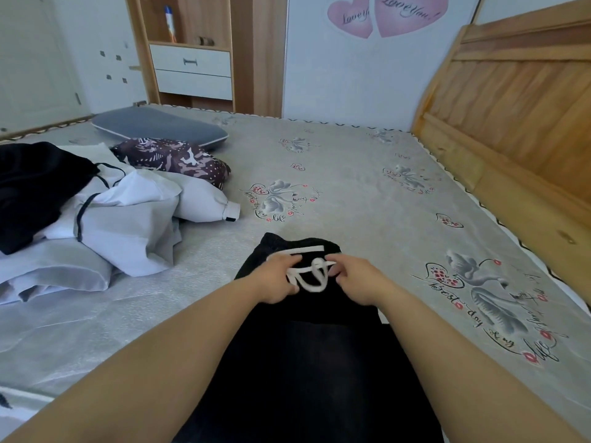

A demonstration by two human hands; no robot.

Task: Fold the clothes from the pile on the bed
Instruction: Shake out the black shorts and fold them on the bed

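Note:
A black garment lies stretched on the bed in front of me, its waistband at the far end. A white drawstring with a knot and loops lies on the waistband. My left hand pinches the drawstring on the knot's left side. My right hand pinches the cord just right of the knot. The clothes pile sits to the left, with a black garment, white and grey pieces, and a purple patterned item.
A grey pillow lies at the bed's far left. The wooden headboard runs along the right side. A wooden shelf with white drawers stands beyond the bed. The printed mattress surface stretches between the pile and the headboard.

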